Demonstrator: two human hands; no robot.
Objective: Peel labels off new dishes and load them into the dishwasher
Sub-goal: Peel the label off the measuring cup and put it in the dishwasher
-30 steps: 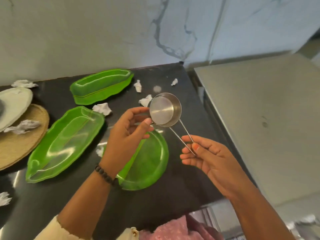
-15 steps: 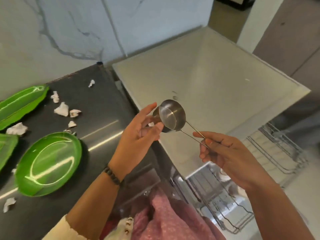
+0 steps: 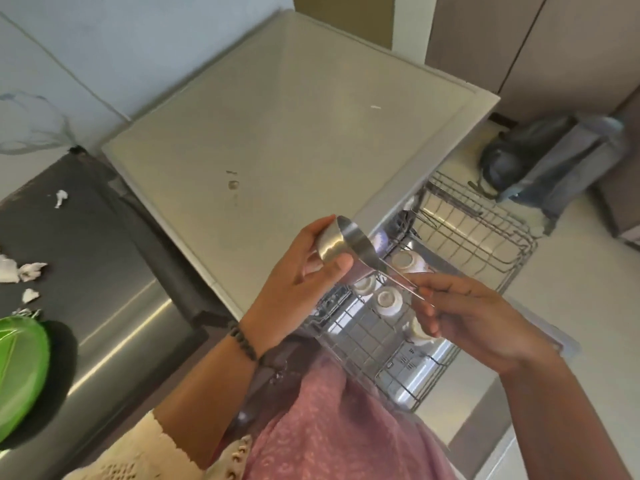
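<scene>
Since half a second ago, both hands have carried the steel measuring cup (image 3: 346, 245) rightward off the dark counter (image 3: 90, 271), so it now hangs above the pulled-out dishwasher rack (image 3: 367, 344). Left hand (image 3: 294, 282) has its grip pinching the cup's bowl between thumb and fingers; right hand (image 3: 464, 313), at 4 o'clock from the bowl, has its grip pinching the thin wire handle. Upturned white bowls (image 3: 389, 299) sit in the rack beneath. Beyond, at 12 o'clock, lies the pale dishwasher top (image 3: 277, 126). Far at 9 o'clock, paper scraps (image 3: 20, 270) and a green plate (image 3: 20, 372) rest on the counter.
</scene>
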